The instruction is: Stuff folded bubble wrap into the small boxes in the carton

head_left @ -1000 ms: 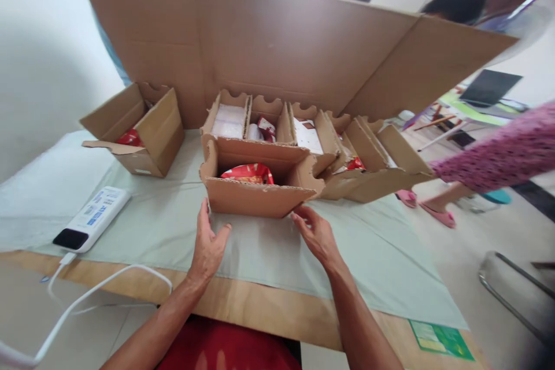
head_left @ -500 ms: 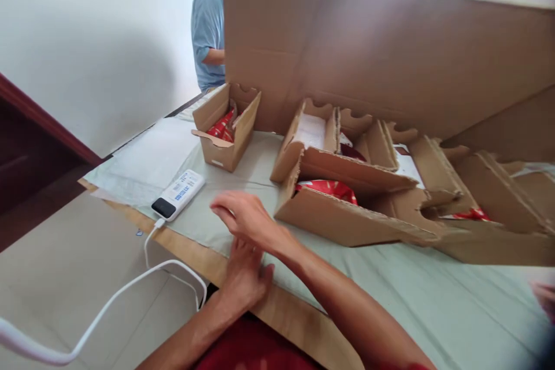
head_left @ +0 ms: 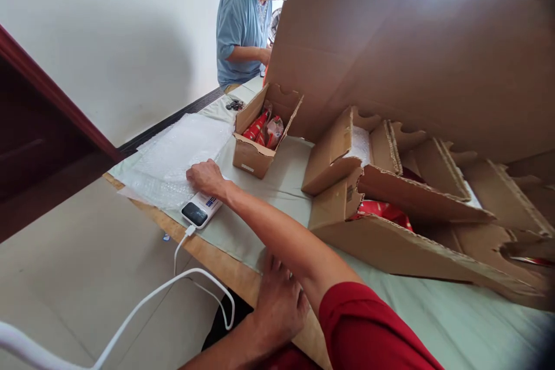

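Note:
My right hand [head_left: 206, 178] reaches across over my left forearm side to the edge of a sheet of bubble wrap [head_left: 182, 139]. Its fingers are curled down against the sheet; whatever lies between their tips is hidden. Just beneath that hand is a white power bank [head_left: 202, 211] with a dark display, partly covered by it. Resting at the table's front edge, my left hand [head_left: 281, 300] has its fingers stretched forward, partly hidden under my right arm, and holds nothing visible.
A small cardboard box [head_left: 255, 159] with red packets stands beyond the power bank. Several cardboard bins [head_left: 416, 248] fill the right, before a tall cardboard panel [head_left: 390, 52]. A white cable [head_left: 143, 295] loops off the front edge. A person in blue [head_left: 243, 23] works behind.
My right hand has moved left and forward, from above my left hand to the bubble wrap by the power bank. My left hand stays at the table edge. The view has shifted left.

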The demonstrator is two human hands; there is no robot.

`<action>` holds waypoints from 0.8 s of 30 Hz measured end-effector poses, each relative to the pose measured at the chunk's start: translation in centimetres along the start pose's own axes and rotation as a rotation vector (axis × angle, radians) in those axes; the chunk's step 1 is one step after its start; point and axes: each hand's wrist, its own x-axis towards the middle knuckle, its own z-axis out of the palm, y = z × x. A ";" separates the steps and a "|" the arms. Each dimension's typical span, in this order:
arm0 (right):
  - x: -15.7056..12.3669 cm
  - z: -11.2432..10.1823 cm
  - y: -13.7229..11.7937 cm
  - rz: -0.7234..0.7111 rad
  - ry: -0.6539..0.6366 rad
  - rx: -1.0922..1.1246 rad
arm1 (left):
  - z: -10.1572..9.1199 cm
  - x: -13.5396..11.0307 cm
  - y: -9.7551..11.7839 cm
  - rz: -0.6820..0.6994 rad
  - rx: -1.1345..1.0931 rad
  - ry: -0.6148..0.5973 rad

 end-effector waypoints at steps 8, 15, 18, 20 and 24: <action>-5.6 -2.8 0.0 0.068 0.348 0.206 | -1.1 -0.7 0.0 -0.117 -0.261 0.185; -23.5 -1.7 0.8 -0.035 0.573 0.534 | -3.2 0.3 -0.6 -0.609 -1.058 0.511; -31.9 -0.3 1.2 0.085 0.566 0.615 | -5.6 0.6 0.0 -0.597 -1.164 0.476; -37.2 0.7 1.1 0.193 0.540 0.621 | -7.1 0.3 0.5 -0.619 -1.267 0.432; -45.6 3.0 0.0 0.351 0.507 0.597 | -8.7 -1.2 1.8 -0.782 -1.355 0.238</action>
